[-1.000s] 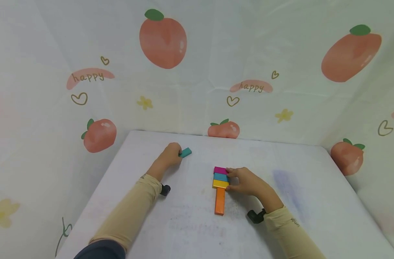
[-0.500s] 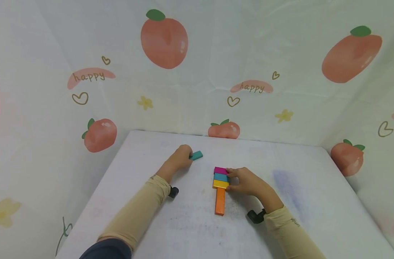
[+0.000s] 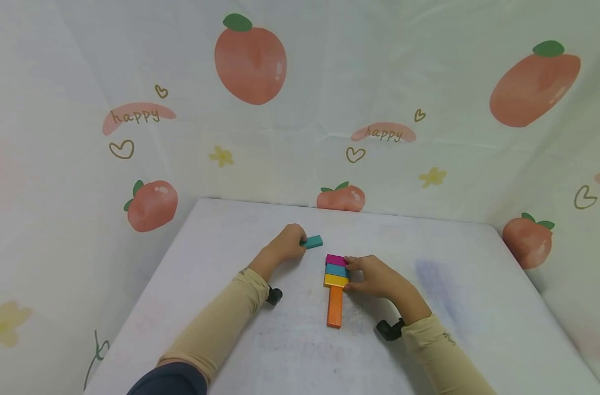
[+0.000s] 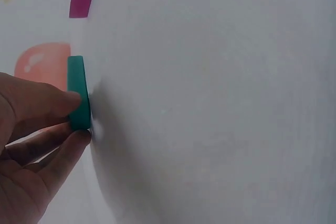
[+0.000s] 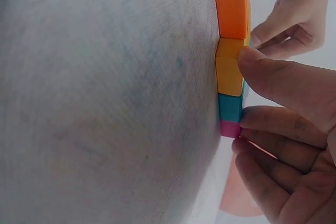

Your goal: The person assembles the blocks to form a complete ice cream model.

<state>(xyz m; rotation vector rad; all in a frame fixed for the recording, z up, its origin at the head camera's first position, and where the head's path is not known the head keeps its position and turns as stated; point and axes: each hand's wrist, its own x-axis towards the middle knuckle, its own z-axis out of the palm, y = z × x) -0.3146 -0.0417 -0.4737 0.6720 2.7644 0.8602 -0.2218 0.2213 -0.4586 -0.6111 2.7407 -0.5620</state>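
My left hand [image 3: 291, 243] pinches a flat teal block [image 3: 313, 242] by its left end, up and left of a row of blocks; the left wrist view shows thumb and fingers on the teal block [image 4: 77, 90]. The row has a magenta block [image 3: 335, 259] farthest, then a blue block [image 3: 335, 270] and a yellow block [image 3: 336, 280], laid edge to edge. An orange block [image 3: 335, 307] runs lengthwise toward me from the yellow one. My right hand [image 3: 376, 277] holds the row from its right side, thumb at the yellow block [image 5: 229, 74], fingers by the magenta block [image 5: 230, 128].
The blocks are on a white table [image 3: 280, 351] with a bluish smudge [image 3: 440, 296] at right. Behind it hangs a white cloth [image 3: 300, 153] printed with fruit and hearts. Each wrist carries a small black camera.
My left hand has moved to the right and slightly nearer, bringing the teal block close to the row's far end. My right hand and the row have stayed in place.
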